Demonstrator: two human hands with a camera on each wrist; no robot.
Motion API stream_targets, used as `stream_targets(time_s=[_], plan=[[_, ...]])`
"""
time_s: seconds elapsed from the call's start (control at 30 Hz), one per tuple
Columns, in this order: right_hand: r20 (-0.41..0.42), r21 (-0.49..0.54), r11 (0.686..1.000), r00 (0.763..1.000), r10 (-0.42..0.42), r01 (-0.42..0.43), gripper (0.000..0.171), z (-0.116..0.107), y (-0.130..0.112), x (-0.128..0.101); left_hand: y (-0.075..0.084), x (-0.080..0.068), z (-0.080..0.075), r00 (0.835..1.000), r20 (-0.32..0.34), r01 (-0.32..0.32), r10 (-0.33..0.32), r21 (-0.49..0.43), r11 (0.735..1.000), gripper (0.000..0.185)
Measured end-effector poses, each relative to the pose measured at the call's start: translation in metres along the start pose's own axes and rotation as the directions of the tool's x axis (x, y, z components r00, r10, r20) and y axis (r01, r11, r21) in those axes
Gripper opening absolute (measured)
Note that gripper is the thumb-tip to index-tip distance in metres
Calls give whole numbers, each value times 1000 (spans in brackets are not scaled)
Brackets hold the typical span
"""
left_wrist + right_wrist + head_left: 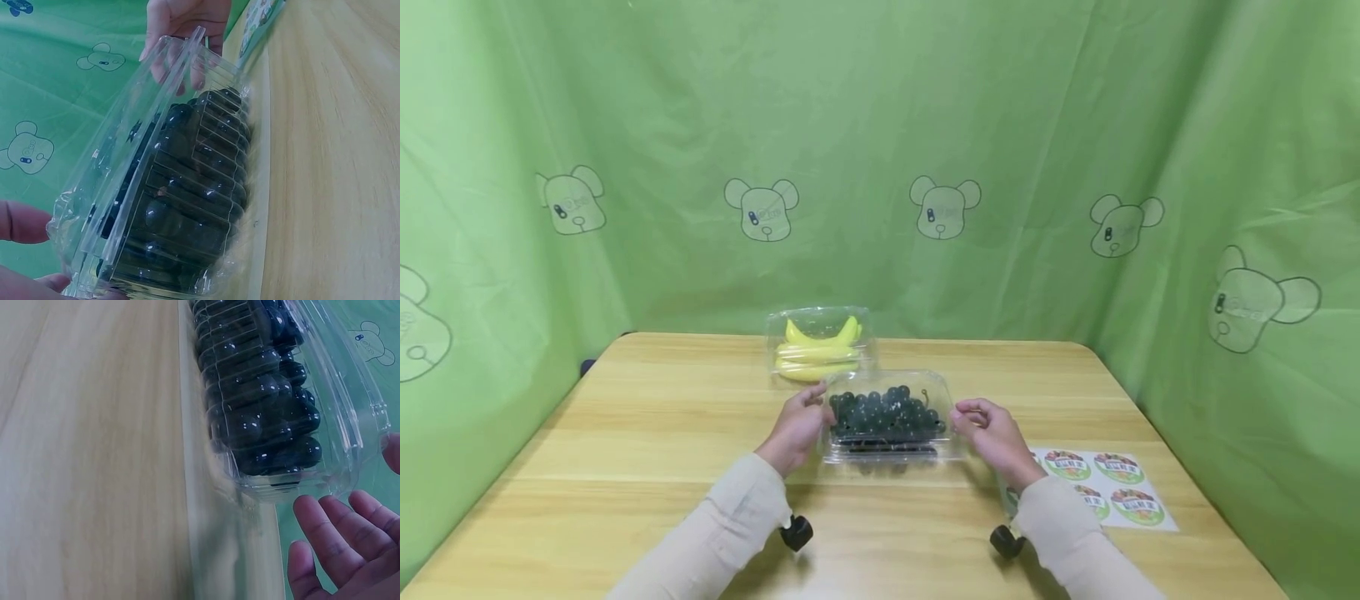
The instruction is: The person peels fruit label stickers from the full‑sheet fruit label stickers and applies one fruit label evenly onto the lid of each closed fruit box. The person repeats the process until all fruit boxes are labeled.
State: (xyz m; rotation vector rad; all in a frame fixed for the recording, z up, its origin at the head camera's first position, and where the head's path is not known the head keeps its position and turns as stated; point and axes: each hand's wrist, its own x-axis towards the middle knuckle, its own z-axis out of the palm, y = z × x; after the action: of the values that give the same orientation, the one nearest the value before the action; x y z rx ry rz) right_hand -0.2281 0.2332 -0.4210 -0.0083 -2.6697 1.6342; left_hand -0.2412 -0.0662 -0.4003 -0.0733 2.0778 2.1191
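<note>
A clear plastic clamshell box (887,454) of dark grapes (887,414) stands at the middle of the table, between both hands. At its left end, my left hand (797,427) holds the rim, with thumb and fingertips on either side of it in the left wrist view. At the opposite end, my right hand (992,433) has its thumb at the rim corner and its fingertips (306,506) against the end wall. The lid (134,134) lies over the grapes; whether it is latched I cannot tell.
Behind the grapes, another clear box (868,350) contains yellow bananas (816,354). A sheet of round fruit stickers (1138,500) lies at the right, partly covered by the right forearm. Green curtains (850,100) with bear-head prints surround the wooden table (662,433).
</note>
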Motion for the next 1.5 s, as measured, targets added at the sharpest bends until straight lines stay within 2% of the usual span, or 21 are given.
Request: stream_targets(time_s=[0.23, 0.43, 0.6, 0.9, 1.2, 1.5], plan=[[-21, -52, 999, 1000, -18, 17, 39, -1, -2, -1, -4, 2, 0, 1000, -18, 0, 0, 0, 1000, 74], [-25, -98, 995, 999, -30, 28, 45, -2, -1, -4, -5, 2, 1, 1000, -14, -8, 8, 0, 1000, 74], [-36, -148, 988, 998, -54, 48, 42, -6, 1, -7, -6, 2, 1, 1000, -7, -7, 7, -16, 1000, 74], [-53, -247, 966, 994, -98, 82, 37, -17, 13, -13, -6, 3, 1, 1000, 2, -5, 5, -24, 1000, 74], [-52, -368, 919, 984, -172, 142, 34, -27, 28, -17, -6, 3, 0, 1000, -3, -1, 1, -42, 999, 73], [-38, -413, 901, 986, -161, 131, 37, -37, 35, -25, -6, 4, -1, 1000, 2, -2, 3, -51, 999, 73]])
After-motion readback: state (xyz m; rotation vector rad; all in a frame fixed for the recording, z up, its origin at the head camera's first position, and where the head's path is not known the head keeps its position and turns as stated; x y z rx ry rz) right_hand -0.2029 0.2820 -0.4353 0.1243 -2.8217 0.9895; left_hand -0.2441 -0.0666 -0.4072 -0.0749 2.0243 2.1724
